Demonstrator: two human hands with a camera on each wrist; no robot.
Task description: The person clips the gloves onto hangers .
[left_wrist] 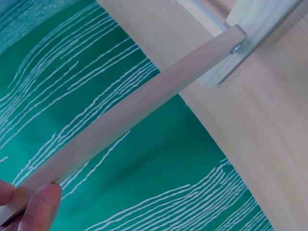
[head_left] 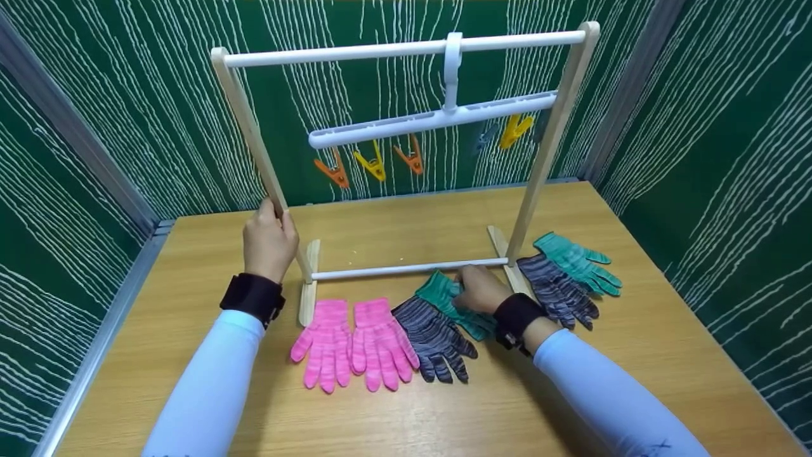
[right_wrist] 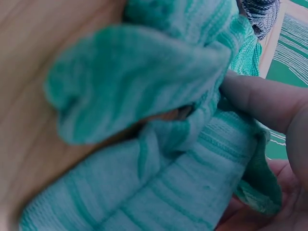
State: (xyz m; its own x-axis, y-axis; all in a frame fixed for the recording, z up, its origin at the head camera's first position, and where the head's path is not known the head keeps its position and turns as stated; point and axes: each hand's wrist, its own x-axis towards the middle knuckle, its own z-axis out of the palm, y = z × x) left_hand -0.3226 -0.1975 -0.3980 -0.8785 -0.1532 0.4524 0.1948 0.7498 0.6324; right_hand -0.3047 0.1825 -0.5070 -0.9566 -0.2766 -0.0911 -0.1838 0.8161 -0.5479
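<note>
- The right hand (head_left: pixel 483 291) pinches a green striped knit glove (head_left: pixel 444 294), its thumb and fingers closed on the fabric, which looks bunched and folded at the grip in the right wrist view.
- This glove is on the table (head_left: pixel 241 406), in front of the wooden rack (head_left: pixel 248 130); its long axis slants, the cuff toward the rack's lower bar (head_left: pixel 406 270) and the fingers toward the near right.
- A dark grey striped glove (head_left: pixel 434 339) lies against its left side, on much the same slant, fingers toward the person.
- The left hand (head_left: pixel 271 242) grips the rack's left upright, fingers curled round the wood.
- Two pink gloves (head_left: pixel 384 343) lie farther left, side by side, cuffs toward the rack, fingers toward the person.
- Beyond the rack's right foot, another green glove (head_left: pixel 574 259) and dark grey glove (head_left: pixel 558 289) point their fingers right and nearward.
- A white hanger (head_left: pixel 393 128) hooks over the top bar; orange, yellow and blue clips (head_left: pixel 373 166) hang below it.
</note>
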